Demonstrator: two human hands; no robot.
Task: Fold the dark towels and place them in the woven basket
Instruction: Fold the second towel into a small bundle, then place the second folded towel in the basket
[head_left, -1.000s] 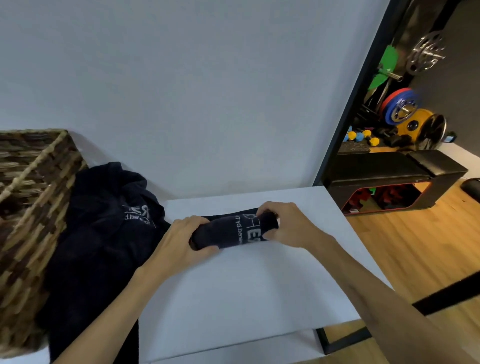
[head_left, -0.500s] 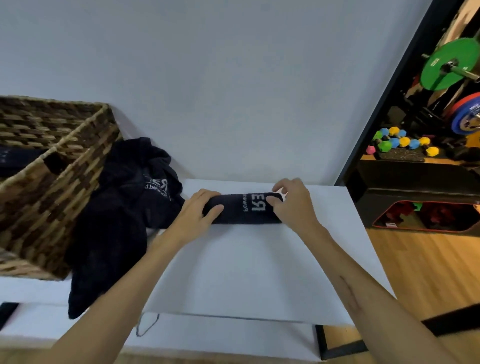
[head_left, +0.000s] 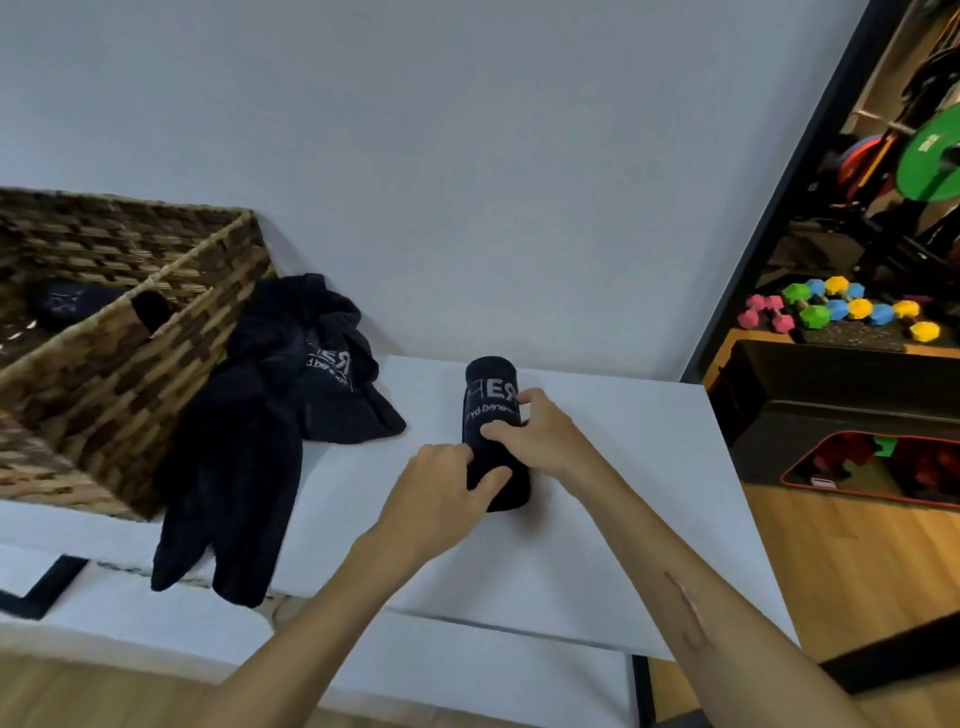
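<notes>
A person's two hands hold a rolled dark towel (head_left: 491, 431) on a white surface (head_left: 613, 519), a moment after turning it. A second ago the roll lay crosswise between the hands, one hand at each end; it now points away from the person, its white lettering facing up near the far end. The left hand (head_left: 439, 501) grips the near end, thumb curled over the top of the roll and fingers (head_left: 457, 457) wrapped against its left side. The right hand (head_left: 540, 441) pinches the roll at its middle from the right, fingertips pressed into the cloth beside the lettering.

The turn suggests the rolling is finished and the bundle is being readied for a lift to the left, where the woven basket (head_left: 156, 374) stands at the surface's edge. One dark bundle (head_left: 65, 304) already lies inside the basket, toward its back corner. Between basket and roll, a heap of loose dark towels (head_left: 270, 410) spills off the front edge of the surface, not yet folded.

By this reading the task is only partly done: one bundle stored, one in hand, the heap still waiting. The roll looks soft and could unwind if the grip loosens during the carry. Coloured dumbbells (head_left: 841, 309) and a green weight plate (head_left: 930, 161) are visible in the room at right.
</notes>
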